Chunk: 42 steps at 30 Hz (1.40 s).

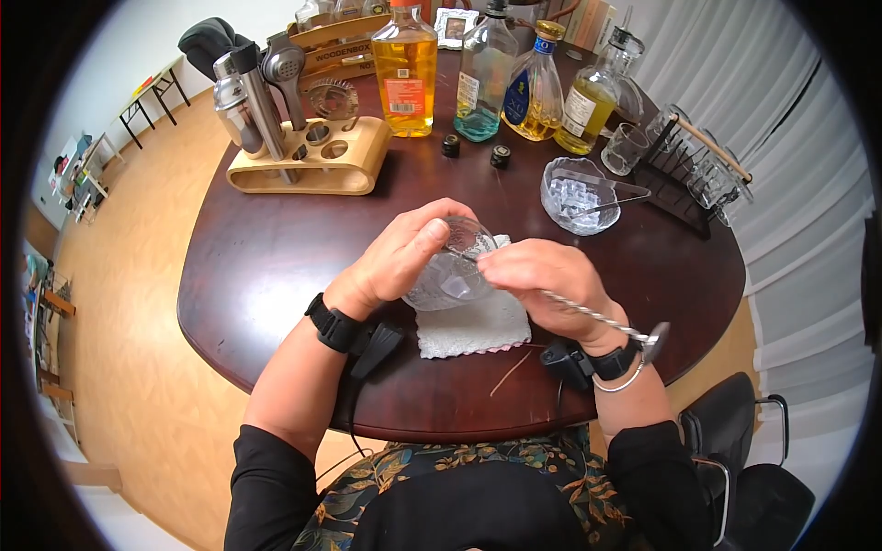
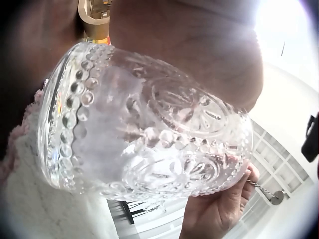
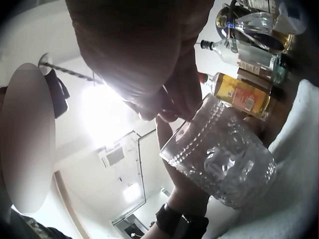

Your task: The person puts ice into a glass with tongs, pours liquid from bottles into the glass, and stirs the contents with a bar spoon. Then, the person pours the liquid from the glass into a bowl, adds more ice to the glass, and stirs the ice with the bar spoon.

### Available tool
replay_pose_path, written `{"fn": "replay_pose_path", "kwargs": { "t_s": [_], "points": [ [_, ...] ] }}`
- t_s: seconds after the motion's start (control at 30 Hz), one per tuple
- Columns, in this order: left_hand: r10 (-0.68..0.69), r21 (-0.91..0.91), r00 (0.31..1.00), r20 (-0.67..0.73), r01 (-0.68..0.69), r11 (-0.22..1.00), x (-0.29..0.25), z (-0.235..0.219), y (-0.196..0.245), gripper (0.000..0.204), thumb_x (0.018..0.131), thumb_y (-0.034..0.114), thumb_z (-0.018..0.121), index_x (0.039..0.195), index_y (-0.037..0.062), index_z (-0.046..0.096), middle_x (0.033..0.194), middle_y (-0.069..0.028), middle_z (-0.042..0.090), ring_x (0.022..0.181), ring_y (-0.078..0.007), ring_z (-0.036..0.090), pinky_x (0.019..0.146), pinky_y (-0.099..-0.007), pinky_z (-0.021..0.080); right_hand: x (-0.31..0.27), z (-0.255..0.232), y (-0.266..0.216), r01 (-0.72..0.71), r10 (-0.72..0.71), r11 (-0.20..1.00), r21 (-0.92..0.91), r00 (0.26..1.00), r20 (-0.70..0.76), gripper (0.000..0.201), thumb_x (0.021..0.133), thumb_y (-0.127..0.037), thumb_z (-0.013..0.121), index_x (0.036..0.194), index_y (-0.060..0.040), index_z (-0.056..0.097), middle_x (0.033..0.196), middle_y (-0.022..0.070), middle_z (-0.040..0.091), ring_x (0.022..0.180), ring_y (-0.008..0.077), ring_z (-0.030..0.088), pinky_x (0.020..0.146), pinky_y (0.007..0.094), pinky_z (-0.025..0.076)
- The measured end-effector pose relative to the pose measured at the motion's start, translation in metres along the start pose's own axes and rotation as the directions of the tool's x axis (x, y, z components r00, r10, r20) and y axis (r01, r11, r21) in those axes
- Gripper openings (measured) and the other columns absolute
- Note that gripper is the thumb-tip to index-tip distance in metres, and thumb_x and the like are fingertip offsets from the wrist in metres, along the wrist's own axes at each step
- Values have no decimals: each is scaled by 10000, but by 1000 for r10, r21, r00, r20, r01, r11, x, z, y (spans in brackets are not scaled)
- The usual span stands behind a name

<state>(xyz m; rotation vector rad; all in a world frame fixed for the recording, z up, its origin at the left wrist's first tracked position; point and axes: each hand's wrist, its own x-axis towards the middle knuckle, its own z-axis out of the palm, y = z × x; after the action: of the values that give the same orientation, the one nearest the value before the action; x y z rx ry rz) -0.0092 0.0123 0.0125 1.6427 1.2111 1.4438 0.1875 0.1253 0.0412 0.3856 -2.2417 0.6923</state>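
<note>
My left hand [image 1: 400,257] grips a clear embossed glass [image 2: 164,134] around its side. The glass leans over the white towel [image 1: 473,331], its beaded rim [image 3: 185,144] turned towards my right hand [image 1: 556,280]. Inside the glass lies some ice [image 1: 455,286]. Between the fingers and thumb of the right hand is a bar spoon [image 1: 593,314] with a twisted metal handle. Its disc end [image 1: 654,340] sticks out over the right wrist, while the other end reaches in at the glass's mouth, largely hidden by the fingers.
A glass bowl of ice with tongs [image 1: 579,197] stands ahead right, beside a rack of glasses [image 1: 703,174]. Several bottles [image 1: 404,78] line the back. At the left is a wooden bar-tool stand [image 1: 308,170]. Two black caps [image 1: 450,145] lie before the bottles.
</note>
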Motion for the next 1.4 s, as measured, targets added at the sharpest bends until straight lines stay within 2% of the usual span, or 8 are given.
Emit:
{"fn": "replay_pose_path", "kwargs": {
  "t_s": [0.17, 0.3, 0.47, 0.67, 1.0, 1.13, 1.23, 1.4],
  "points": [
    [-6, 3, 1000, 0, 6, 1000, 0, 0, 3, 518, 972, 443, 397, 1132, -26, 549, 994, -108, 629, 965, -197, 587, 892, -333, 452, 1, -3, -6, -248, 253, 965, 89, 966, -49, 140, 802, 34, 668, 933, -13, 652, 884, 92, 677, 788, 240, 670, 700, 310, 532],
    [-71, 46, 997, 12, 70, 996, 1, 1, 9, 583, 943, 477, 357, 1151, -37, 537, 1038, -112, 620, 994, -191, 574, 912, -322, 437, -1, -6, -6, -482, 516, 821, 305, 856, -35, 50, 888, -13, 623, 924, 8, 650, 853, 64, 664, 757, 139, 660, 696, 262, 533],
    [-8, 44, 1000, 4, 8, 999, 0, 2, 8, 511, 974, 445, 399, 1122, -20, 552, 983, -107, 627, 950, -199, 587, 884, -330, 453, 0, 0, -9, -554, 675, 572, 606, 737, 37, 84, 934, -63, 593, 944, 13, 627, 873, 56, 665, 795, 103, 653, 725, 230, 555],
    [-16, 31, 1000, -9, 16, 999, 0, 2, 8, 502, 976, 438, 396, 1119, -17, 553, 975, -108, 626, 946, -199, 584, 883, -333, 451, 0, 8, -5, -501, 705, 504, 704, 709, -1, 85, 945, -77, 580, 972, 3, 584, 900, 92, 662, 818, 123, 662, 718, 243, 572],
    [-16, 30, 1000, -10, 16, 999, 0, 1, 6, 441, 983, 362, 377, 1122, -17, 554, 994, -117, 631, 959, -210, 581, 894, -333, 445, 3, -13, -14, -375, 641, 607, 701, 752, -153, 96, 947, -74, 567, 1006, 1, 555, 941, 127, 661, 885, 191, 679, 772, 287, 582],
    [19, 42, 1000, -4, -19, 999, 1, 0, 2, 466, 988, 393, 378, 1124, -16, 554, 995, -115, 631, 961, -208, 580, 896, -333, 444, 1, -17, -16, -271, 391, 869, 414, 890, -237, 50, 895, 2, 618, 940, 6, 597, 924, 122, 678, 860, 196, 677, 751, 299, 566],
    [28, 40, 999, -23, -27, 999, 2, 0, -2, 500, 990, 432, 382, 1129, -16, 552, 994, -113, 630, 959, -206, 580, 896, -333, 444, 5, -18, -11, -69, 70, 997, 25, 994, -81, 169, 790, 52, 674, 930, -39, 647, 935, 109, 682, 837, 248, 671, 710, 326, 548],
    [-36, -31, 999, -21, 36, 999, 0, 1, 0, 521, 983, 456, 393, 1128, -18, 551, 997, -116, 629, 957, -210, 584, 894, -334, 446, 4, -1, -6, -93, 93, 995, -42, 996, 0, 198, 770, 44, 681, 938, -52, 643, 885, 98, 656, 808, 262, 657, 698, 333, 540]
  ]
}}
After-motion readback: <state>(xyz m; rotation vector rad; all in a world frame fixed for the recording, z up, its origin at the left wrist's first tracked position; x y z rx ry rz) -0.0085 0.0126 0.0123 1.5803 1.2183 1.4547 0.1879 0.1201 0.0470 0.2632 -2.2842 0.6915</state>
